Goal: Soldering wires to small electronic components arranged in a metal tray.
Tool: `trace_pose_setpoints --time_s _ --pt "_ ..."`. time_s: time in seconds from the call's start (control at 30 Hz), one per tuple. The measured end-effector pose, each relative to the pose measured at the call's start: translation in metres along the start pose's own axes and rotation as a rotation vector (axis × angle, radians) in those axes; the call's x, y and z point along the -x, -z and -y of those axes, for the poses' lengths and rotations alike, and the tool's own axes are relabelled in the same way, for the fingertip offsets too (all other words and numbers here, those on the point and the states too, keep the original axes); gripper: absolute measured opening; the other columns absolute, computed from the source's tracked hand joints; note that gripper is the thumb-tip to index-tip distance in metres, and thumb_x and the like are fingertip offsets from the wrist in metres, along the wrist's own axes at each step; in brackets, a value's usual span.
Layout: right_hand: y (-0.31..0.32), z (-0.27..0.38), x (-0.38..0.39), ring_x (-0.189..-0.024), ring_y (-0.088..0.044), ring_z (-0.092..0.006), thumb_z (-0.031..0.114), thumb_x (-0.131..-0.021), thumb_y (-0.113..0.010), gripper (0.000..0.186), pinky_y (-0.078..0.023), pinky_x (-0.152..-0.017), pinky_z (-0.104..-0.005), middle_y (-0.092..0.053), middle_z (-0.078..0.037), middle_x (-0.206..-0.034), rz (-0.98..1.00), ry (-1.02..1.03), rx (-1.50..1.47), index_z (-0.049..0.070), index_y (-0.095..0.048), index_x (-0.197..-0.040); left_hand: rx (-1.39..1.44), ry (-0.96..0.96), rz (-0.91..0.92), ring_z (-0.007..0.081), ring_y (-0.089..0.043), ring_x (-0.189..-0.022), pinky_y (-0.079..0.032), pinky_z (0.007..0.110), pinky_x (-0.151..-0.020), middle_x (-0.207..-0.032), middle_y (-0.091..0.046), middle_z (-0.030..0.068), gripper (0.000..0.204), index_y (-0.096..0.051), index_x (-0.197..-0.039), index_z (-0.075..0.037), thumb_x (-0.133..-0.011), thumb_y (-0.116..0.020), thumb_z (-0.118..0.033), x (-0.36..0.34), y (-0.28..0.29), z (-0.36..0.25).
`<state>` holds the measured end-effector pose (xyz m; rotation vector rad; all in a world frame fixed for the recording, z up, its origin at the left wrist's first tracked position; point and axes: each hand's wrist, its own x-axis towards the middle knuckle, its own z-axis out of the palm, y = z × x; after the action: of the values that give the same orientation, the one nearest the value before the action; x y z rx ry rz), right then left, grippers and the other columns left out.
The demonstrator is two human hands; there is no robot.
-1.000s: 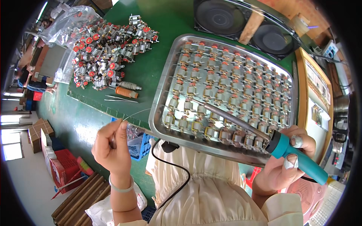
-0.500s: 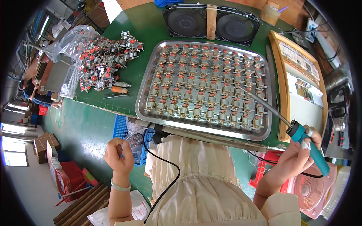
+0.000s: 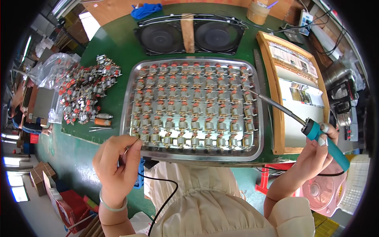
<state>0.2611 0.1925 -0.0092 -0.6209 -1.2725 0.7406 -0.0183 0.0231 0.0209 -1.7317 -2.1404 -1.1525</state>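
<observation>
My right hand (image 3: 314,156) grips a soldering iron (image 3: 286,111) by its teal handle. The iron's long metal shaft points left over the right side of a shiny metal tray (image 3: 258,136), and its tip is close to the right-hand parts. Small metal motors (image 3: 182,106) with reddish-orange tops stand in rows in the tray. At the front left corner of the tray, my left hand (image 3: 116,166) pinches a thin silvery wire (image 3: 126,150). Whether that wire touches a motor, I cannot tell.
A heap of similar motors (image 3: 85,91) lies at the left, beside an orange-handled tool (image 3: 102,122) and tweezers (image 3: 100,128). Two black speaker-like fans (image 3: 160,38) stand behind the tray. A wooden frame (image 3: 266,79) lies to its right. A black cable (image 3: 166,209) crosses my lap.
My left hand has risen from below the table edge to the tray's front left corner. The soldering iron stays in my right hand. The whole view has shifted.
</observation>
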Motion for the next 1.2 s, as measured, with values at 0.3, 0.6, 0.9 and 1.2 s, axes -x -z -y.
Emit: trace_pose_setpoints --time_s 0.3,0.6,0.9,1.2 --pt "0.028 -0.022 -0.037 -0.069 -0.041 -0.0191 0.010 -0.067 -0.049 0.021 -0.035 -0.065 -0.0296 -0.045 -0.013 -0.079 0.111 -0.021 0.059 -0.008 -0.046 -0.078 0.387 0.293 0.293 0.0030 -0.027 -0.042 -0.020 0.020 -0.039 -0.048 -0.034 -0.0033 0.006 -0.053 -0.069 -0.003 -0.068 -0.059 -0.002 -0.089 -0.074 -0.014" --pt "0.019 -0.043 -0.047 -0.059 -0.036 -0.0168 0.013 -0.064 -0.048 0.020 -0.032 -0.053 -0.0265 -0.042 -0.011 -0.070 0.154 -0.012 0.104 -0.006 -0.044 -0.072 0.467 0.344 0.468 0.0030 -0.028 -0.043 -0.021 0.021 -0.040 -0.046 -0.034 -0.0029 0.005 -0.053 -0.068 -0.002 -0.069 -0.058 -0.003 -0.110 -0.120 -0.014" --pt "0.014 -0.049 -0.042 -0.051 -0.031 -0.0125 0.019 -0.063 -0.051 0.022 -0.025 -0.045 -0.0229 -0.035 -0.006 -0.058 0.093 -0.069 0.149 0.001 -0.041 -0.070 0.375 0.369 0.487 0.0031 -0.035 -0.045 -0.025 0.018 -0.041 -0.060 -0.051 0.0002 0.004 -0.055 -0.072 0.000 -0.070 -0.058 -0.002 -0.104 -0.137 -0.017" --pt "0.009 -0.051 -0.041 -0.050 -0.031 -0.0112 0.021 -0.064 -0.052 0.022 -0.024 -0.044 -0.0219 -0.035 -0.005 -0.057 0.061 -0.061 0.172 0.003 -0.041 -0.068 0.363 0.345 0.504 -0.0005 -0.031 -0.047 -0.022 0.016 -0.042 -0.061 -0.050 -0.0039 0.003 -0.055 -0.073 -0.001 -0.071 -0.057 -0.003 -0.102 -0.147 -0.017"
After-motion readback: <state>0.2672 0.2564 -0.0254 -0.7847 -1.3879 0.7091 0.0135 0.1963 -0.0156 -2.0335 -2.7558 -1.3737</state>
